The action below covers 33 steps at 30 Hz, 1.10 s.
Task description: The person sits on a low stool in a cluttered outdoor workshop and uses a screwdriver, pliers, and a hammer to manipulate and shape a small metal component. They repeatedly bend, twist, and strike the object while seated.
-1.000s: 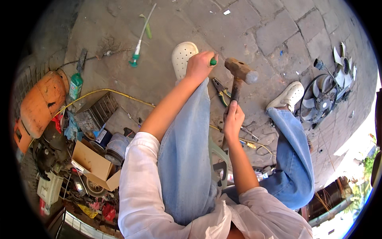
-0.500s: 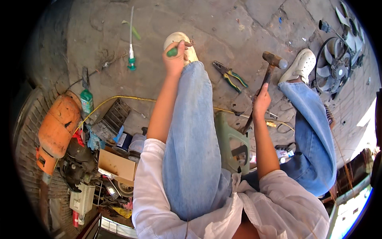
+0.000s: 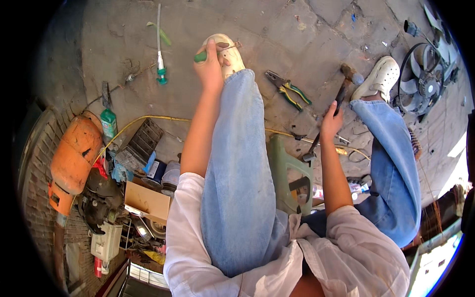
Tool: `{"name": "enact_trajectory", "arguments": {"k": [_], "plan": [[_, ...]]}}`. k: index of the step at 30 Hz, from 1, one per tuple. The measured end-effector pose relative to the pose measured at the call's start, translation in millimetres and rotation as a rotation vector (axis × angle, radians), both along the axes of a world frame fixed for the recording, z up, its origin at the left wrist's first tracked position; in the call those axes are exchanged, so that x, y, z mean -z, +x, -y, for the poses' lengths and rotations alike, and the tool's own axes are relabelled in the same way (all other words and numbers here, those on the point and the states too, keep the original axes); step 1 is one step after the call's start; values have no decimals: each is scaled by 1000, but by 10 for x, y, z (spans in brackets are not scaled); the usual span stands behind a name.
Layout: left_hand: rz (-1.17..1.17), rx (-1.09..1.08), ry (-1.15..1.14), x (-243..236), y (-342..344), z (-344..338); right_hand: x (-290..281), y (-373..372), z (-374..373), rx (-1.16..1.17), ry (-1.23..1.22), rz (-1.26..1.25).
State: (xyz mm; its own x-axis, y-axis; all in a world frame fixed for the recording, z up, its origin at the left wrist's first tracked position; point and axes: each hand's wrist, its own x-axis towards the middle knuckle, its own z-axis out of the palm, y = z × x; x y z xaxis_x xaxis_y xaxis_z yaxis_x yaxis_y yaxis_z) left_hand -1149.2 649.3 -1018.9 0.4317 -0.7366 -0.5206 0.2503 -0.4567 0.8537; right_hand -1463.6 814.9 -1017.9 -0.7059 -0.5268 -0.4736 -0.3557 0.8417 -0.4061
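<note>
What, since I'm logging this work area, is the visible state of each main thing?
Green-handled tool: gripped in the closed left hand; tip unclear.
Hammer: held by its handle in the closed right hand, head away from the person.
Pliers: lying on the ground, handles apart.
Cardboard box: open.
Orange cylinder: scuffed.

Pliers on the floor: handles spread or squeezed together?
Spread: floor shows between the green-and-yellow handles of the pliers. Whether the jaws gape, too small to tell.
</note>
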Motion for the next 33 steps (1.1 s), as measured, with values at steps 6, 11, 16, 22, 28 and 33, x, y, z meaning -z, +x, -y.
{"name": "enact_trajectory", "arguments": {"k": [6,11,16,22,28,33], "plan": [[-194,-365,50,32,301,-46,-213,423,353,-247,-359,-248],[-39,-223,-2,-299,151,29,-176,1202,1120,-721,-350,279],[435,169,-127,-387,182,47,309,1709,1663,-875,-462,151],[771,547,-301,-589,128,188,539,1812,1834,-1044,-496,72],[1385,1057,-124,-321,67,269,532,1845,1853,-1037,-494,74],[1550,1214,3,130,-17,340,520,1857,1856,-975,-484,114]]}}
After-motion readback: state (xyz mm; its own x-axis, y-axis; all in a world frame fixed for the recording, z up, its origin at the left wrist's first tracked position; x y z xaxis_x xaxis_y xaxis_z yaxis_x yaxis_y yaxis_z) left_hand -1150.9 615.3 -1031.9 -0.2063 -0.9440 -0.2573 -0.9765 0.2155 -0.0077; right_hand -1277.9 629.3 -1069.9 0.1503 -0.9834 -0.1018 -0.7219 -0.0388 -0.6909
